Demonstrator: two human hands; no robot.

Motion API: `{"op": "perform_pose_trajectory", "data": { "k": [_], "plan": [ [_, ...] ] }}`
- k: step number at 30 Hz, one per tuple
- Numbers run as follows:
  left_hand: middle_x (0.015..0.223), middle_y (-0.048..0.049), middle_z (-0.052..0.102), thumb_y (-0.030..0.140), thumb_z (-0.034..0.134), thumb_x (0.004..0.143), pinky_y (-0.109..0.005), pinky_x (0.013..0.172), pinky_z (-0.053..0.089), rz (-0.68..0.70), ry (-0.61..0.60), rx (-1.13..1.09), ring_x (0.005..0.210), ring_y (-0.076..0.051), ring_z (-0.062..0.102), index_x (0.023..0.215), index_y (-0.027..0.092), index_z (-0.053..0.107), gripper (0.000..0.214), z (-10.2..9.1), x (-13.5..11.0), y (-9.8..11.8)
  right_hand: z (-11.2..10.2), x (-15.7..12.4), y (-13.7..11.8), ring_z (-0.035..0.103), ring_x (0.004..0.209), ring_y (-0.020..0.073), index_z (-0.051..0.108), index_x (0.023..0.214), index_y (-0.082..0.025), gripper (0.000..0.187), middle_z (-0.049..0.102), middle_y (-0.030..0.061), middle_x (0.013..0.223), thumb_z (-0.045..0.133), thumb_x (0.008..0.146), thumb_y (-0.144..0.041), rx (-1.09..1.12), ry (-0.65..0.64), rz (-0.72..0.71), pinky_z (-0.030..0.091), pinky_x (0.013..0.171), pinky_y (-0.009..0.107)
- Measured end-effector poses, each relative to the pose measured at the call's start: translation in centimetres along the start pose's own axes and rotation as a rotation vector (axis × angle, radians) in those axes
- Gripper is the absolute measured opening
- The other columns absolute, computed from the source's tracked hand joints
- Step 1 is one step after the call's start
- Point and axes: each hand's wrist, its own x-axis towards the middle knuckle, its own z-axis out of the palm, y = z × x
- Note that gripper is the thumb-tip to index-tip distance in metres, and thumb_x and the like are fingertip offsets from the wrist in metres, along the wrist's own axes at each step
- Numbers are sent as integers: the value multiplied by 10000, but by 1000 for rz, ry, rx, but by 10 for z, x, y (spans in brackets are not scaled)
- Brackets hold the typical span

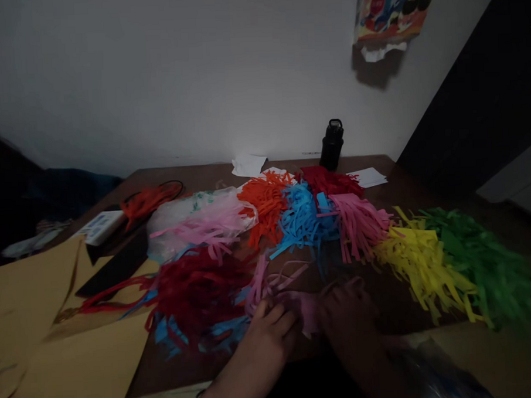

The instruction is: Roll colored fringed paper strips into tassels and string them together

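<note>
My left hand (273, 326) is closed, with its fingers curled on a length of pink fringed paper (306, 307) at the front of the table. On the same paper's right end rests my right hand (347, 310), fingers bent over it in dark shadow. Loose pink strips curl up behind both hands. To the left of my left hand lies a heap of dark red fringe (199, 293), with blue fringe (170, 335) poking out beneath it. Yellow fringe (420, 254) and green fringe (479, 254) spread out to the right.
Behind the hands lie orange (268, 202), blue (304, 215) and pink fringe bundles (361, 221). A plastic bag (178, 220) sits left of them. A black bottle (332, 144) stands near the wall. Large yellow-tan sheets (87, 353) cover the left side.
</note>
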Motion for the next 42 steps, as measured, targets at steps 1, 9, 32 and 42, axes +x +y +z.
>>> {"op": "perform_pose_trajectory", "data": {
  "k": [1,9,32,42],
  "plan": [
    [877,34,685,212,603,948,-379,869,295,-2,3,2,820,-164,548,866,211,651,96,2,0,-1,-7,-1,4,570,814,257,656,846,-212,27,673,56,823,643,835,-191,35,42,3,383,811,465],
    [815,22,683,159,535,964,-390,814,304,-24,85,12,763,-179,548,876,204,637,142,6,7,1,-29,-22,4,593,869,189,640,970,-174,202,672,53,898,451,969,-104,278,191,-405,411,808,337],
    [902,-71,715,168,571,897,-419,805,346,-383,16,85,922,-285,602,842,196,702,145,-12,2,3,9,-24,6,612,798,235,619,876,-221,224,683,27,810,459,887,-65,285,108,-42,401,800,396],
    [948,-33,699,99,608,870,-400,844,338,-266,25,60,920,-234,574,1038,236,685,230,-2,5,-3,-11,-19,23,593,906,227,614,969,-226,183,666,30,943,529,877,-93,444,45,-27,398,882,414]
  ]
}}
